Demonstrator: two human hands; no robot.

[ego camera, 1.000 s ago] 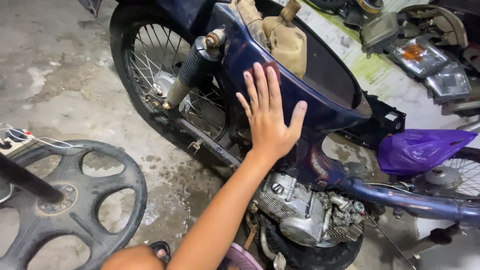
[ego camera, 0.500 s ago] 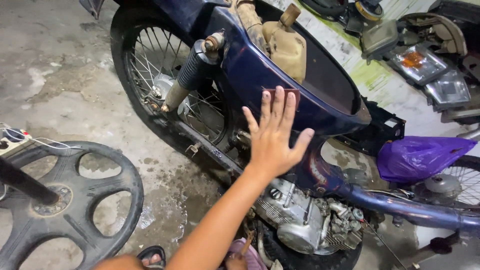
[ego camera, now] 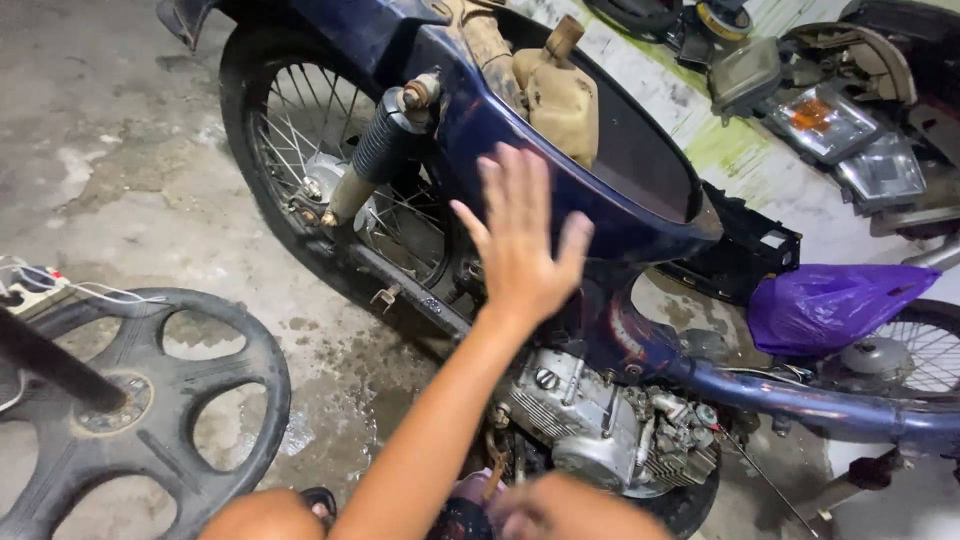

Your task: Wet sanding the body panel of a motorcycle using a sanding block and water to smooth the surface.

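Open left hand (ego camera: 520, 245) on blue motorbike body (ego camera: 480, 125)

Your left hand (ego camera: 522, 245) and forearm are bare, no sleeve, glove, ring or watch; your right hand (ego camera: 575, 507) shows only as a blur.

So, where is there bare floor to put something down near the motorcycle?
Bare concrete floor lies left of the rear wheel, above the black round base. A damp strip runs between that base and the engine. The right side is crowded: purple bag, loose headlights, frame tube.
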